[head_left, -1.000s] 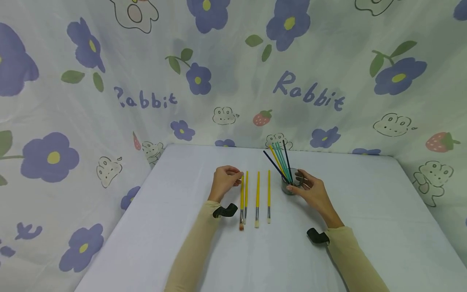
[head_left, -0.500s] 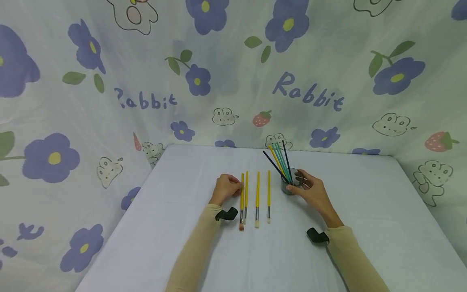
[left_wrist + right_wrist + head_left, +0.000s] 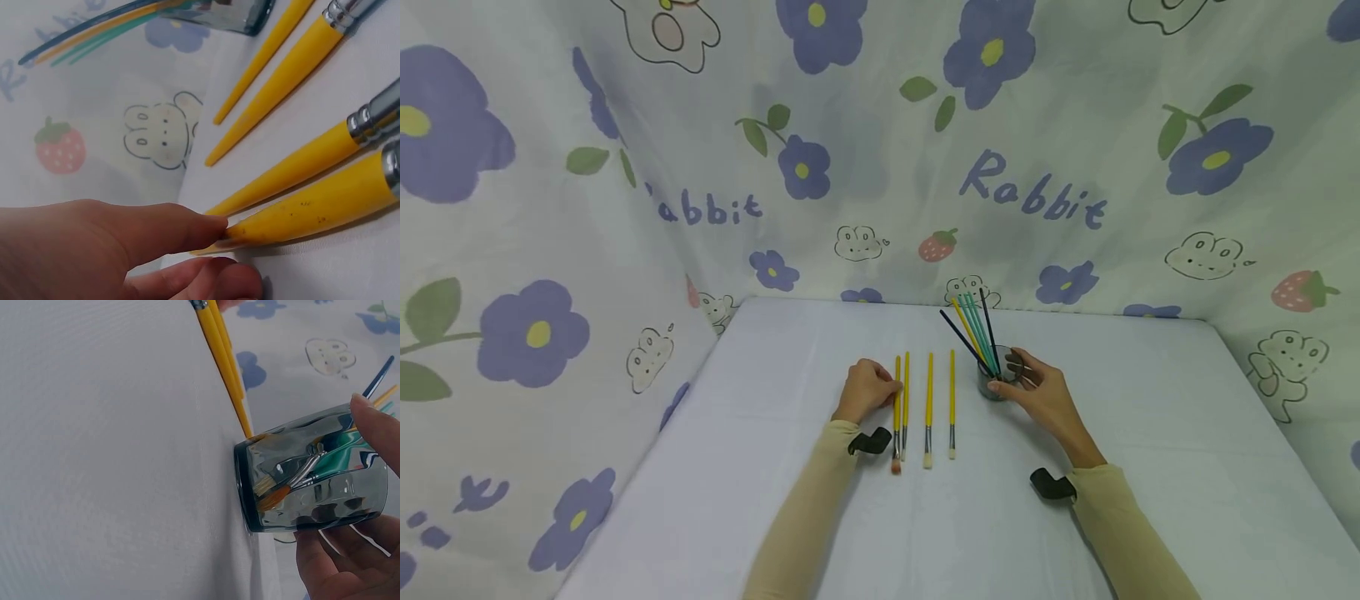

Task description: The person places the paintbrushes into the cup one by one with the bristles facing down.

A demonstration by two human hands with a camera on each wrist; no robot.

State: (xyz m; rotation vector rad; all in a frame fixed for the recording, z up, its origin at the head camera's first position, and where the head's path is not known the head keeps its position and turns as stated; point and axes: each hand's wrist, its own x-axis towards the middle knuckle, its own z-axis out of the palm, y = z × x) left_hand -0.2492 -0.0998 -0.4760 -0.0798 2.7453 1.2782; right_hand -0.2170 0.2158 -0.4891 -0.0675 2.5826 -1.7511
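Observation:
Near the middle of the table, my left hand [image 3: 867, 390] pinches the yellow handle of the leftmost paintbrush [image 3: 306, 209] between thumb and fingers. That brush has brown bristles and lies on the cloth. To its right lie three more yellow paintbrushes [image 3: 929, 400], roughly parallel, pale bristles toward me. My right hand [image 3: 1041, 396] grips a smoky clear glass [image 3: 340, 494], thumb on one side and fingers on the other. Inside the upright glass lean several brushes [image 3: 979, 333] with dark, yellow and teal handles, bristles down at its bottom in the right wrist view.
A white cloth covers the table [image 3: 760, 517]. Behind it and at the left hangs a curtain [image 3: 880, 150] printed with purple flowers, rabbits and strawberries. Black camera mounts sit on both wrists, by the beige sleeves [image 3: 805, 508].
My left hand has slid a little toward me along the leftmost brush, from its handle end, with its fingers now around the handle. The right hand stays on the glass.

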